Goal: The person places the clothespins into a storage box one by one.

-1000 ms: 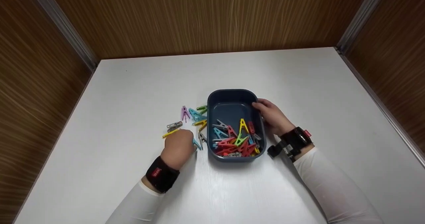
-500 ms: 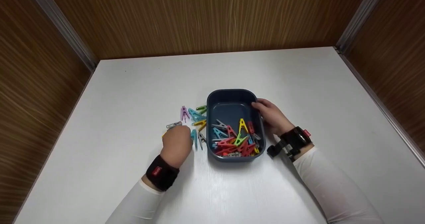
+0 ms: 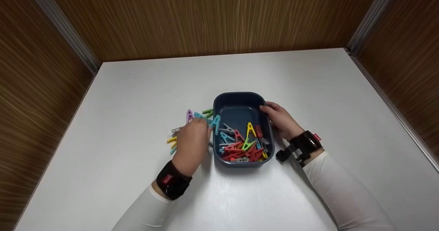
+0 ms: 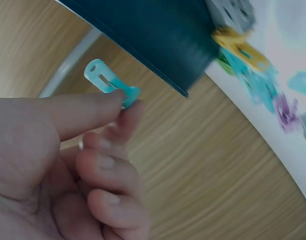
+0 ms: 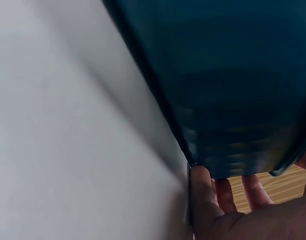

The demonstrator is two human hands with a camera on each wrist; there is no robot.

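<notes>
- Your left hand [image 3: 192,140] pinches a small turquoise plastic clothes peg [image 3: 215,123] between thumb and forefinger; the other fingers curl loosely beneath it, as the left wrist view shows [image 4: 110,85].
- The peg is lifted off the table and sits right at the left rim of the dark blue rounded rectangular plastic tub [image 3: 216,102], its open legs pointing down towards the tub's inside.
- Your right hand [image 3: 282,120] grips the tub's right wall, the thumb hooked over the rim and the fingers against the outside; the right wrist view shows the fingertips [image 5: 224,194] against the dark wall.
- The tub stands on the white table [image 3: 137,87], near its middle.
- Inside the tub lies a heap of coloured plastic pegs [image 3: 244,144], red, yellow, green, blue and grey, gathered in the half nearest you; the far half shows bare floor.
- On the table just left of the tub lie loose coloured pegs [image 3: 189,115], purple, turquoise, green, yellow and grey, partly hidden behind your left hand.
</notes>
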